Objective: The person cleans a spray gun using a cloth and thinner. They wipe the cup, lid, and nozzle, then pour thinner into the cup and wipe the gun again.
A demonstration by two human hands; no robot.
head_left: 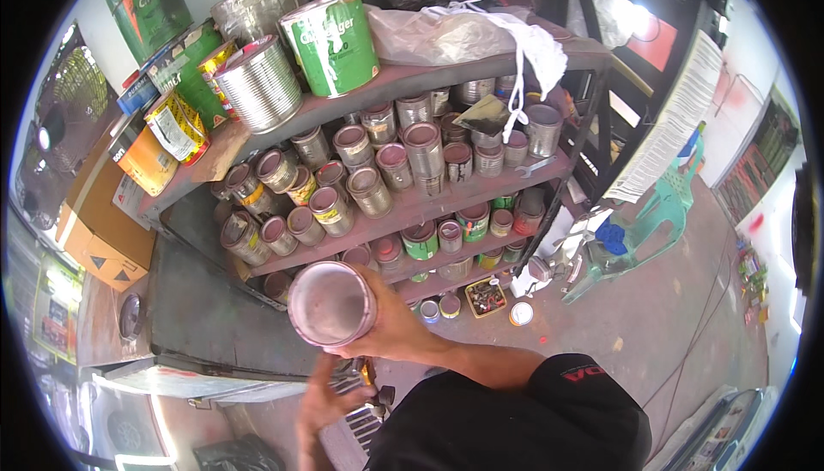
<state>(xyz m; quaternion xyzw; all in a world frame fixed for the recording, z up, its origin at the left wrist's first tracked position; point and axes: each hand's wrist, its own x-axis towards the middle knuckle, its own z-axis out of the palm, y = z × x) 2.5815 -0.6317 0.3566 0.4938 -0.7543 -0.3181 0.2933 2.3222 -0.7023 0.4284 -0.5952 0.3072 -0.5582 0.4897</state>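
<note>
The right hand (386, 315), at the centre of the frame, holds a round can (333, 304), its fingers wrapped around the can's right side. The can's open mouth faces the camera, showing a pale, pinkish inside and a purplish rim.

Just below it, the left hand (326, 407) is blurred, its fingers spread wide; I cannot tell whether it touches the metal piece with an orange part (367, 375) beside it. A black sleeve (592, 394) fills the lower right of the centre.

A reddish shelf rack (489, 188) crosses the upper middle, crowded with stained cans (424, 149). A wrench (539, 165) lies toward its right end. On top, at upper left, a paint-streaked green can (335, 46) stands near a ribbed silver can (257, 85); a white cloth (539, 51) hangs over the edge farther right. A green plastic chair (665, 205) stands at right, a cardboard box (112, 222) at left.
</note>
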